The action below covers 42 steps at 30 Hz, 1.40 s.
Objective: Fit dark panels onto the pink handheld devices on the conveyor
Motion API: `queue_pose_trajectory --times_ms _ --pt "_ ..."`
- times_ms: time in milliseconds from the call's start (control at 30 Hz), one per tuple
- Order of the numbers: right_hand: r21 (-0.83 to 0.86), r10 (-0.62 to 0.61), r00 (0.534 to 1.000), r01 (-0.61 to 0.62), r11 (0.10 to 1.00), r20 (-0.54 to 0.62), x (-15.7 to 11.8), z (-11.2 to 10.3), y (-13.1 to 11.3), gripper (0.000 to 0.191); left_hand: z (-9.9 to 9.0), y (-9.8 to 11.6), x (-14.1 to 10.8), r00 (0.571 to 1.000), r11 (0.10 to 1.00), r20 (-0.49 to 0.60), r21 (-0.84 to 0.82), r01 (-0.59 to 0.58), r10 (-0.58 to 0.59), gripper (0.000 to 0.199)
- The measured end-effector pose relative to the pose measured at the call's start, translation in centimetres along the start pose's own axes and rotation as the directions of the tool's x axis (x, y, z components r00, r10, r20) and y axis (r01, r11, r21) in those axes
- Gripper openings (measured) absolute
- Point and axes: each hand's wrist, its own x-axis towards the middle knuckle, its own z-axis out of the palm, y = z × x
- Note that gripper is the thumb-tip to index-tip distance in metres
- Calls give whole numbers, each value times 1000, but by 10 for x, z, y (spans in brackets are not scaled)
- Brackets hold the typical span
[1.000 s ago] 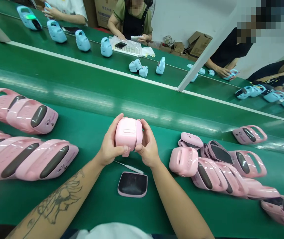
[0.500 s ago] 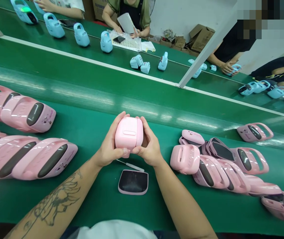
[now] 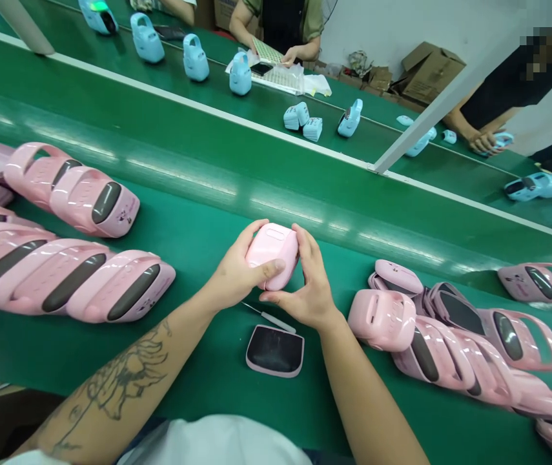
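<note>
A rounded, glossy pink plastic casing (image 3: 272,248) is held up between my two hands over the green worktop. My left hand (image 3: 239,271) grips its left side, with the thumb across the near face. At its right edge are the fingers of my right hand (image 3: 312,284), curled round it; the right thumb is just below the casing. Below my hands lies a dark panel with a pink rim (image 3: 274,352). Just beyond that panel rests a thin tool with a white handle (image 3: 278,321); its type is not clear.
Rows of pink casings with dark windows (image 3: 121,290) stand at left; more pink casings (image 3: 450,355) and stacked panels (image 3: 454,307) are at right. Past a white rail (image 3: 208,110), blue casings (image 3: 195,58) stand on the far bench, where several people work. A slanted post (image 3: 416,135) rises there.
The pink casing has been turned and tilted, and my left thumb now lies across it. The view has swung left, so the surroundings sit further right. A co-worker's sheet has been lowered.
</note>
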Motion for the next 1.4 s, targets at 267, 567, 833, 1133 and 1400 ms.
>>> queue_pose_trajectory --times_ms 267,567,833,1133,1400 --pt "-55 -72 997 72 996 0 3 -3 -6 131 4 2 -4 993 993 -73 82 -83 89 92" --pt "-91 -97 995 100 991 39 5 -9 -16 129 5 6 -7 983 981 -101 137 -136 151 82" --pt "-111 -124 992 128 986 37 8 -12 -22 121 4 7 -7 981 973 -69 157 -168 181 96" --pt "-151 -91 995 97 984 44 7 -13 -26 122 4 3 -8 982 969 -81 192 -153 171 99" --pt "-167 -37 996 51 985 82 5 -15 -24 126 4 -3 -4 990 991 -58 57 -125 128 98"
